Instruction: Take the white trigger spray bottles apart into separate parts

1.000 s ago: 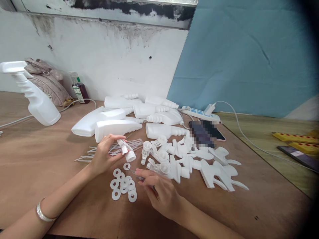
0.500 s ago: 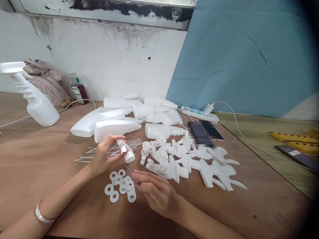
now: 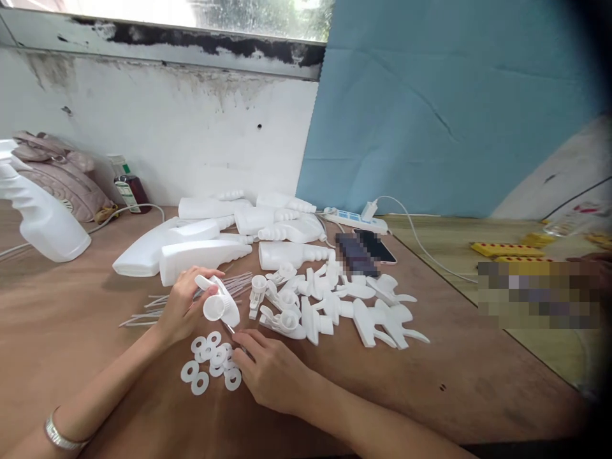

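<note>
My left hand [image 3: 179, 306] is closed round a white trigger spray head [image 3: 231, 310], its round collar turned toward me. Pinched in the fingers of my right hand [image 3: 275, 373] is a thin metal tool [image 3: 229, 329] that looks like tweezers. Its tip reaches up to the underside of the spray head; whether they touch I cannot tell. Below lie several flat white ring washers [image 3: 199, 383], some overlapping, just left of my right hand. Thin white tubes [image 3: 148, 311] lie behind my left hand. More white trigger spray heads [image 3: 313, 315] are heaped to the right.
White bottles [image 3: 203, 255] lie piled at the back, and an assembled spray bottle [image 3: 52, 223] stands left. Near the wall are a pink bag [image 3: 67, 185] and a dark sauce bottle [image 3: 131, 191]. Phones [image 3: 377, 247] and a power strip [image 3: 356, 220] with a white cable lie right.
The view has turned right and up, shifting everything left. The spray head in my left hand has turned so its collar faces me. My right hand has brought the metal tool up to it.
</note>
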### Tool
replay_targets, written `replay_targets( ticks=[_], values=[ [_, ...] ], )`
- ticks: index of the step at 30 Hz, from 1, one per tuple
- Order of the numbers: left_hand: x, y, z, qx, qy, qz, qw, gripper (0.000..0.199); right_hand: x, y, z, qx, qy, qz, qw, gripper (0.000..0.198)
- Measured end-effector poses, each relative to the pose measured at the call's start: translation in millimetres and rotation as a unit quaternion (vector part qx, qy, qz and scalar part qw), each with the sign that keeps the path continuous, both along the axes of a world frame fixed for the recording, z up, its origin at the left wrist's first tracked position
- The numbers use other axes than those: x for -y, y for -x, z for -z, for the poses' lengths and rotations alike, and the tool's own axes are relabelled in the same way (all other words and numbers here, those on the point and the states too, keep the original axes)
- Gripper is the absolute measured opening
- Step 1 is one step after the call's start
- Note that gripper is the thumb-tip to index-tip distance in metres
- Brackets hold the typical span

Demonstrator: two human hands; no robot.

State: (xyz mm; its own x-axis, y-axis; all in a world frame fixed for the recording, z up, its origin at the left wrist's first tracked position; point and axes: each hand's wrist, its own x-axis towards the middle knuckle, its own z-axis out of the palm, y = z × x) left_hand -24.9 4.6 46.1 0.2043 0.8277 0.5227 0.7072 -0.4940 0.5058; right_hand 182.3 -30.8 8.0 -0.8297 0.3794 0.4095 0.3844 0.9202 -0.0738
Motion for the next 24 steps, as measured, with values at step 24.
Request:
replay_targets(
  ticks=[24],
  values=[
    [19, -164, -48.9, -0.151, 0.13, 0.156, 0.967, 0.025, 11, 0, 10, -0.093, -0.123, 0.014, 0.988, 0.036]
  ],
)
